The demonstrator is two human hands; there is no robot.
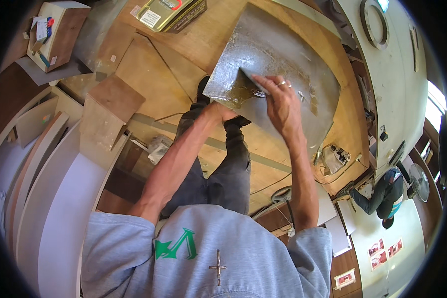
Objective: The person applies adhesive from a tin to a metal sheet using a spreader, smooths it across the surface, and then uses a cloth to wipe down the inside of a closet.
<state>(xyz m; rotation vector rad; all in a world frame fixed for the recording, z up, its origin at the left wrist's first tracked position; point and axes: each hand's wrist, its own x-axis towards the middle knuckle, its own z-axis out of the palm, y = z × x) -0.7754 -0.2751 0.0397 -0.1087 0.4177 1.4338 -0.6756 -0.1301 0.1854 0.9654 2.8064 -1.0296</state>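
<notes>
A large grey sheet (pixel 303 54) lies tilted in front of me, and a wet, shiny brownish film covers its near left part. My right hand (pixel 283 102), a ring on one finger, is closed round a flat grey spreader (pixel 253 80) whose edge rests on the wet film. At the sheet's near left edge my left hand (pixel 221 112) holds it from below; its fingers are mostly hidden under the sheet. Beyond the sheet, at the upper left, stands a rectangular metal tin (pixel 171 14) in gold and dark colours.
Wooden boards (pixel 154 74) lie around my feet. Left of me are a brown box-like block (pixel 115 98) and curved-looking white panels (pixel 69 198). A clear plastic bag (pixel 334 158) lies right of the sheet. Farther right are a person (pixel 387 193) and a standing fan (pixel 418 181).
</notes>
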